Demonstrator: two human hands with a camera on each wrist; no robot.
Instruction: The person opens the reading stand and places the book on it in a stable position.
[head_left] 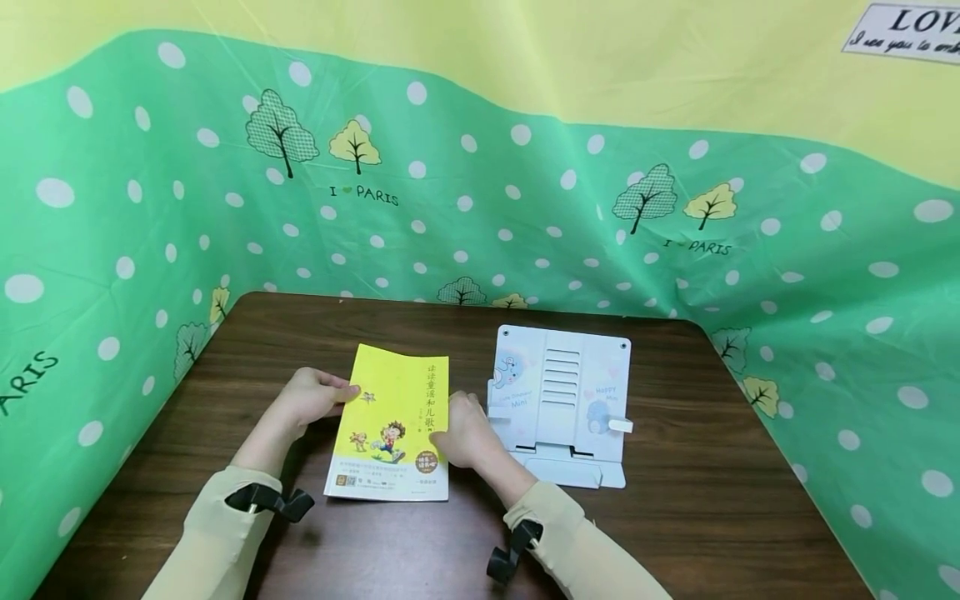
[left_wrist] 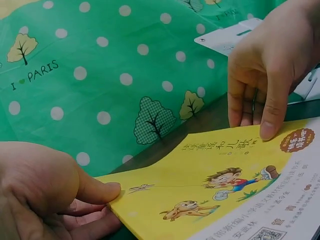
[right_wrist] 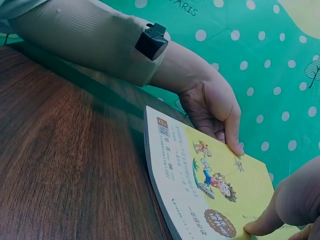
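A thin yellow book with cartoon figures on its cover is held between both hands, cover facing up. My left hand pinches its left edge, thumb on top and fingers underneath, as the left wrist view shows. At the opposite edge my right hand grips it, thumb on the cover and fingers bent beneath. Just right of that hand a white folding book stand with blue bear prints lies on the table, apart from the book.
The dark wooden table carries the book and stand. A green and yellow cloth with dots and trees hangs behind and at both sides. Black wrist cameras sit on both sleeves.
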